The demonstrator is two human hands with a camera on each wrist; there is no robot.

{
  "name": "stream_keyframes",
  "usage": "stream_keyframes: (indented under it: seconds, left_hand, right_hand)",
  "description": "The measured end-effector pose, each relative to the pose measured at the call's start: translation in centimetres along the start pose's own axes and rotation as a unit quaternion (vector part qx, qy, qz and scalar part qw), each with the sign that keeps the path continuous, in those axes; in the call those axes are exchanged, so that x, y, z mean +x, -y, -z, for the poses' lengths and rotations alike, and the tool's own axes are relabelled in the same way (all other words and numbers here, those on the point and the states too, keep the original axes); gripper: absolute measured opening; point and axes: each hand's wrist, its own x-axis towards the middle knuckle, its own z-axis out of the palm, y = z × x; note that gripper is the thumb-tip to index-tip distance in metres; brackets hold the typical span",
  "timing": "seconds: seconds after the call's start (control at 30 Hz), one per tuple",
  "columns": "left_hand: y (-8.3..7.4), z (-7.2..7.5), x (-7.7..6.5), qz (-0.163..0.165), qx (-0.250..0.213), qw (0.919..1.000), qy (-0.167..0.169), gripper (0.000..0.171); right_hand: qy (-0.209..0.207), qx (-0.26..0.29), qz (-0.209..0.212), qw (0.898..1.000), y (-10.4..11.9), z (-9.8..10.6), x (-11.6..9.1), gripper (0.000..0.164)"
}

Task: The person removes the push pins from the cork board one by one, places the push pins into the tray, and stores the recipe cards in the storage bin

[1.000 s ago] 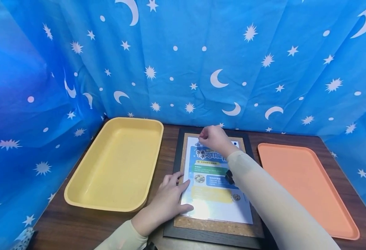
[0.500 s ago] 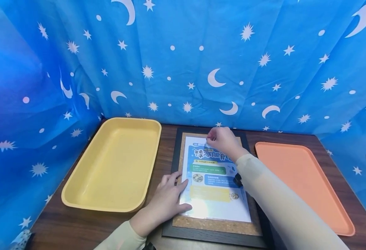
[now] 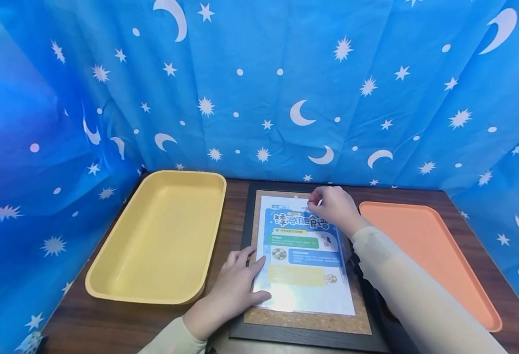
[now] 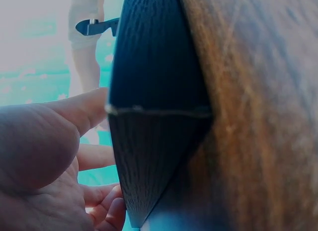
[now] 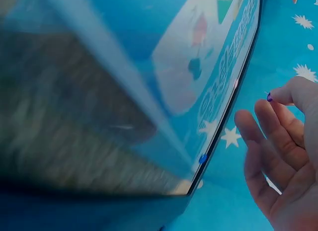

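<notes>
A laminated printed sheet (image 3: pixel 305 299) lies on a cork board (image 3: pixel 303 321) with a black frame (image 3: pixel 286 332). My left hand (image 3: pixel 237 282) rests across the frame's left side, fingers spread, with fingertips and thumb at the sheet's left edge. Over the sheet's upper right part, my right hand (image 3: pixel 335 209) pinches a small purple pushpin (image 5: pixel 269 97) between thumb and finger, its thin point showing in the right wrist view. A blue pushpin (image 5: pixel 202 159) sits at one corner of the sheet. In the left wrist view, my left hand (image 4: pixel 54 156) lies beside the frame's corner.
A deep yellow tray (image 3: pixel 153 236) stands to the left on the dark wooden table (image 3: pixel 108 327). A shallow orange tray (image 3: pixel 423 255) lies to the right. A blue curtain (image 3: pixel 259 98) with moons and stars hangs behind and at both sides.
My right hand has moved right along the top of the sheet, uncovering more of its heading. The left hand has stayed at the left edge.
</notes>
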Motion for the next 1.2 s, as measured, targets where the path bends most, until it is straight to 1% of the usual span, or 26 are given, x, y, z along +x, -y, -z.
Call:
stream_keyframes:
  seconds: [0.13, 0.23, 0.43, 0.57, 0.73, 0.9, 1.07, 1.2]
  left_hand:
    - [0.1, -0.1, -0.1, 0.001, -0.006, 1.0, 0.0, 0.082]
    - [0.1, 0.0, -0.1, -0.001, -0.008, 1.0, -0.001, 0.081]
    - [0.4, 0.1, -0.4, 0.001, -0.001, 1.0, -0.006, 0.081]
    - [0.5, 0.0, -0.4, -0.001, -0.002, 1.0, -0.006, 0.081]
    - [0.6, -0.1, -0.2, -0.001, -0.006, 1.0, -0.004, 0.081]
    - [0.6, -0.2, -0.1, 0.01, -0.017, 0.9998, -0.002, 0.082]
    - [0.5, -0.2, 0.2, 0.012, -0.034, 0.9994, -0.003, 0.082]
    - [0.4, -0.2, 0.4, 0.014, -0.046, 0.9988, -0.005, 0.082]
  right_hand:
    - [-0.009, -0.018, 0.011, 1.0, -0.8, 0.4, -0.4, 0.018]
    - [-0.017, -0.028, 0.011, 0.999, -1.4, 0.6, -0.6, 0.018]
    - [-0.014, -0.029, 0.01, 0.999, -2.1, 0.7, -0.8, 0.018]
    - [-0.023, -0.035, 0.011, 0.999, -2.4, 1.0, -1.1, 0.019]
    - [-0.029, -0.024, -0.004, 0.999, -3.2, 1.6, -1.6, 0.018]
    - [-0.03, -0.011, -0.016, 0.999, -4.4, 2.2, -2.3, 0.019]
    - [-0.043, -0.019, -0.025, 0.999, -6.0, 3.5, -3.2, 0.018]
    - [-0.036, -0.015, -0.049, 0.998, -7.4, 4.7, -3.9, 0.018]
